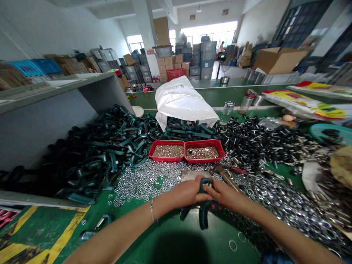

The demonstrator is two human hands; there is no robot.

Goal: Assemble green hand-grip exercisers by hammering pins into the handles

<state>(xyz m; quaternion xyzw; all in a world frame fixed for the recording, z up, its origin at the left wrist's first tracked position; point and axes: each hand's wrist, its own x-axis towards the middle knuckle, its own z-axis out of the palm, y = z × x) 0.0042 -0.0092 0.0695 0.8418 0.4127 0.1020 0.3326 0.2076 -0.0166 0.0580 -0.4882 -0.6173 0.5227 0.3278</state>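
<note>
Both my hands meet over the green bench in front of a small metal block. My left hand is closed around a dark green plastic clamp, whose handles hang down below my fingers. My right hand grips the same clamp from the right, fingers pinched at its top end. A thin bracelet sits on my left wrist. Several silver washers lie scattered around the hands.
Two red trays of small metal parts stand just beyond the hands. A big heap of dark green clamp handles fills the left, black-and-silver parts the right. A white bag, a hammer and a grey shelf are nearby.
</note>
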